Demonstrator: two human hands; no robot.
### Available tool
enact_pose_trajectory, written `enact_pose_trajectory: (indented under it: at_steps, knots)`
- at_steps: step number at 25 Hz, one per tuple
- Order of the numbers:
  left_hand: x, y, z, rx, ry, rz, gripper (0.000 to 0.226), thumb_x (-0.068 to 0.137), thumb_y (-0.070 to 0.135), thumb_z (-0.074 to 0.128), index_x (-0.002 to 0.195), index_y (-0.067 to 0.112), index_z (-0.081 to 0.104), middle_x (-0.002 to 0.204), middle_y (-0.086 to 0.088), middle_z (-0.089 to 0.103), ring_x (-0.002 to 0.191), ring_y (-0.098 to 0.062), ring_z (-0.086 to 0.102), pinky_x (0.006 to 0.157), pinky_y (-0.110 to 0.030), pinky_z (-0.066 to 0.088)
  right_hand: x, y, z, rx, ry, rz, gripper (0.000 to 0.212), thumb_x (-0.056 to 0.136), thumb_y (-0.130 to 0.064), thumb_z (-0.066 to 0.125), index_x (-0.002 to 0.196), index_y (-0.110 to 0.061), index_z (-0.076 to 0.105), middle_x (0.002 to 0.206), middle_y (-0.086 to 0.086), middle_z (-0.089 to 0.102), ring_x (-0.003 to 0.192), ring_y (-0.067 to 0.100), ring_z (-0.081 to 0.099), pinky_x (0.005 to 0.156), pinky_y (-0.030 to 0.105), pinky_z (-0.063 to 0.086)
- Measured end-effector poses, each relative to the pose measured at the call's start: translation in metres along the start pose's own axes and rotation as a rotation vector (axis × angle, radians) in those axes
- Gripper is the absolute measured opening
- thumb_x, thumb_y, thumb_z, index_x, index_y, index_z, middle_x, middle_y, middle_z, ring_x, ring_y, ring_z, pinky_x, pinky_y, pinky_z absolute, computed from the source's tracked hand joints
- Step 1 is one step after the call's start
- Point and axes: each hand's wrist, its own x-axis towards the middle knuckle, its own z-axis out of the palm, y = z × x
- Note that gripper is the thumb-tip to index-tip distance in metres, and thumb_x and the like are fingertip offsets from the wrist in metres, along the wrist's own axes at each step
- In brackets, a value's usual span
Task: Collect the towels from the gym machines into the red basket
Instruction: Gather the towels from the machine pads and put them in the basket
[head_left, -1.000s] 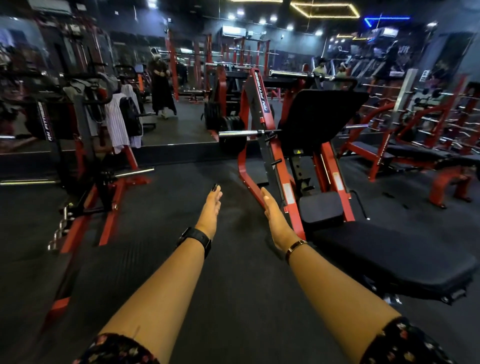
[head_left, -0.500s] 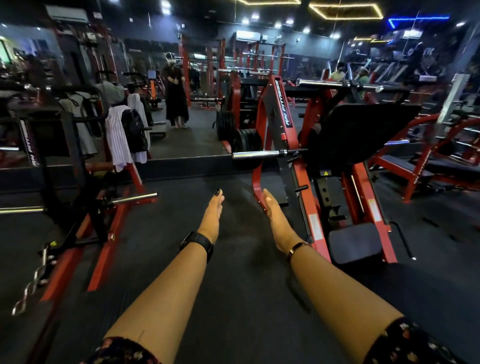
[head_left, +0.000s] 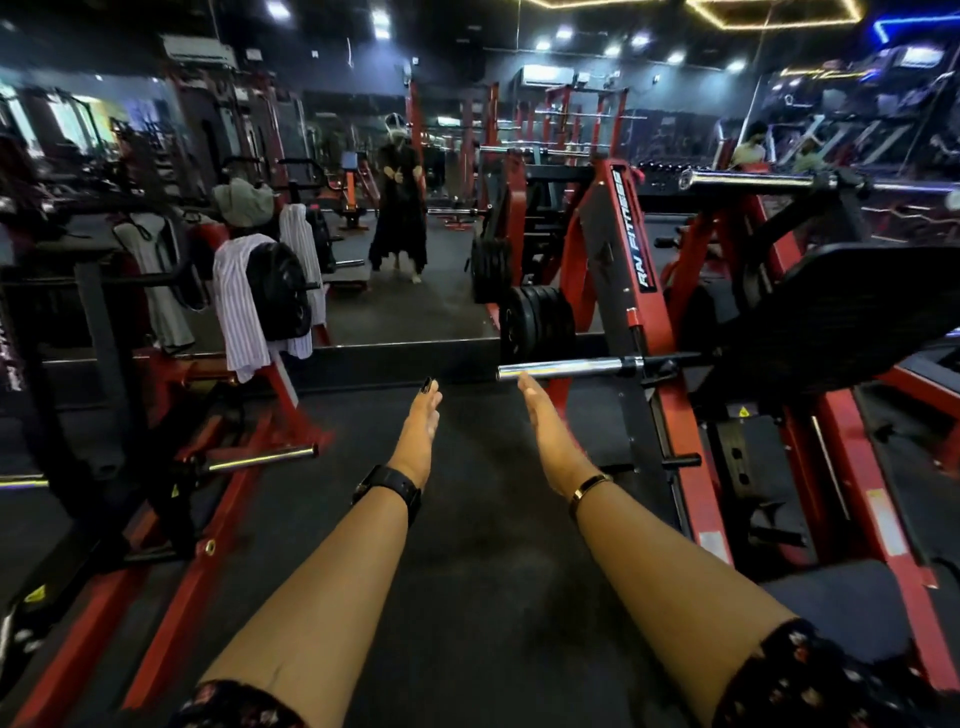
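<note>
Striped towel (head_left: 236, 306): white, thin mauve lines. Towel above (head_left: 244, 200): plain olive-grey. Machine frame (head_left: 667, 410) red, plate (head_left: 831, 312) black. Floor (head_left: 478, 571) dark grey. Sleeve (head_left: 810, 680) black, small red-white floral. Watch (head_left: 387, 486) black; bangle (head_left: 587, 486) gold.

**Dim gym, hard points of light**

The room is dark. White ceiling lights (head_left: 563, 34) and a yellow light strip (head_left: 769, 15) burn along the top edge, with a blue strip (head_left: 904, 23) in the top right corner. Glare streaks the chrome bar (head_left: 561, 368). The bare arms (head_left: 322, 587) are evenly lit, a striped towel (head_left: 236, 306) stands out pale, and the black floor (head_left: 483, 571) is murky. Wide-angle bending curves the sides; the red machine (head_left: 223, 519) at the left edge is blurred.
</note>
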Motion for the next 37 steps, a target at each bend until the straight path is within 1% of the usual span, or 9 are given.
enact_pose_trajectory:
  at_steps: [5, 8, 14, 18, 23, 28, 32, 35, 37]
  knots:
    - [0.116, 0.017, -0.012, -0.042, 0.046, 0.034, 0.057, 0.1, 0.046, 0.022, 0.15, 0.02, 0.023, 0.158, -0.003, 0.02, 0.147, -0.019, 0.016, 0.122, -0.035, 0.009, 0.123, 0.004, 0.003, -0.026, -0.072, -0.011, 0.05, 0.102, -0.039, 0.023, 0.151, -0.029, 0.019, 0.159, -0.009, 0.017, 0.146, 0.01, 0.013, 0.114, 0.028, 0.01]
    - [0.186, 0.018, -0.03, -0.045, 0.077, 0.03, 0.059, 0.098, 0.048, 0.024, 0.15, 0.019, 0.023, 0.159, -0.002, 0.02, 0.147, -0.018, 0.016, 0.122, -0.037, 0.009, 0.196, 0.017, 0.015, -0.034, -0.106, -0.005, 0.049, 0.103, -0.038, 0.023, 0.151, -0.028, 0.019, 0.159, -0.008, 0.017, 0.146, 0.011, 0.013, 0.116, 0.028, 0.01]
    - [0.346, 0.028, -0.079, -0.052, 0.124, 0.033, 0.056, 0.1, 0.043, 0.023, 0.149, 0.015, 0.024, 0.158, -0.003, 0.022, 0.147, -0.019, 0.017, 0.122, -0.036, 0.009, 0.364, 0.03, 0.06, 0.016, -0.152, -0.002, 0.048, 0.103, -0.034, 0.024, 0.15, -0.023, 0.022, 0.158, -0.008, 0.02, 0.143, 0.005, 0.018, 0.106, 0.016, 0.016]
    - [0.466, 0.052, -0.123, -0.096, 0.166, 0.033, 0.052, 0.101, 0.038, 0.024, 0.148, 0.017, 0.025, 0.158, -0.003, 0.022, 0.147, -0.019, 0.017, 0.122, -0.034, 0.01, 0.491, 0.03, 0.1, -0.009, -0.175, 0.045, 0.048, 0.103, -0.039, 0.023, 0.15, -0.03, 0.022, 0.158, -0.008, 0.018, 0.146, 0.012, 0.013, 0.109, 0.024, 0.013]
    - [0.582, 0.075, -0.181, -0.08, 0.228, 0.061, 0.051, 0.102, 0.035, 0.022, 0.149, 0.015, 0.023, 0.159, -0.004, 0.018, 0.148, -0.019, 0.014, 0.122, -0.032, 0.009, 0.624, 0.043, 0.159, -0.043, -0.291, 0.037, 0.05, 0.102, -0.041, 0.021, 0.151, -0.031, 0.018, 0.159, -0.009, 0.014, 0.146, 0.01, 0.011, 0.111, 0.026, 0.01]
    - [0.679, 0.08, -0.259, -0.038, 0.36, 0.121, 0.051, 0.103, 0.036, 0.021, 0.149, 0.015, 0.022, 0.158, -0.003, 0.021, 0.147, -0.017, 0.018, 0.121, -0.032, 0.011, 0.752, 0.068, 0.229, -0.043, -0.412, 0.007, 0.052, 0.101, -0.047, 0.021, 0.15, -0.032, 0.017, 0.159, -0.01, 0.013, 0.147, 0.011, 0.011, 0.117, 0.033, 0.01]
    - [0.771, 0.095, -0.321, -0.034, 0.51, 0.21, 0.049, 0.104, 0.028, 0.021, 0.149, 0.01, 0.025, 0.155, -0.006, 0.027, 0.145, -0.018, 0.024, 0.115, -0.024, 0.019, 0.863, 0.081, 0.299, 0.008, -0.531, 0.018, 0.053, 0.102, -0.043, 0.021, 0.151, -0.025, 0.017, 0.157, -0.01, 0.017, 0.145, 0.009, 0.014, 0.111, 0.023, 0.014]
    - [0.833, 0.113, -0.355, -0.045, 0.579, 0.197, 0.05, 0.103, 0.031, 0.021, 0.149, 0.012, 0.023, 0.157, -0.007, 0.024, 0.146, -0.019, 0.02, 0.112, -0.024, 0.019, 0.942, 0.083, 0.348, 0.042, -0.639, 0.022, 0.054, 0.101, -0.047, 0.026, 0.151, -0.026, 0.021, 0.157, -0.009, 0.02, 0.145, 0.01, 0.018, 0.114, 0.026, 0.016]
    - [0.872, 0.13, -0.374, -0.074, 0.644, 0.192, 0.05, 0.103, 0.032, 0.022, 0.149, 0.013, 0.024, 0.157, -0.006, 0.024, 0.146, -0.019, 0.02, 0.105, -0.021, 0.023, 0.993, 0.078, 0.382, 0.085, -0.687, 0.054, 0.052, 0.102, -0.041, 0.027, 0.15, -0.023, 0.022, 0.156, -0.008, 0.022, 0.144, 0.01, 0.02, 0.106, 0.019, 0.021]
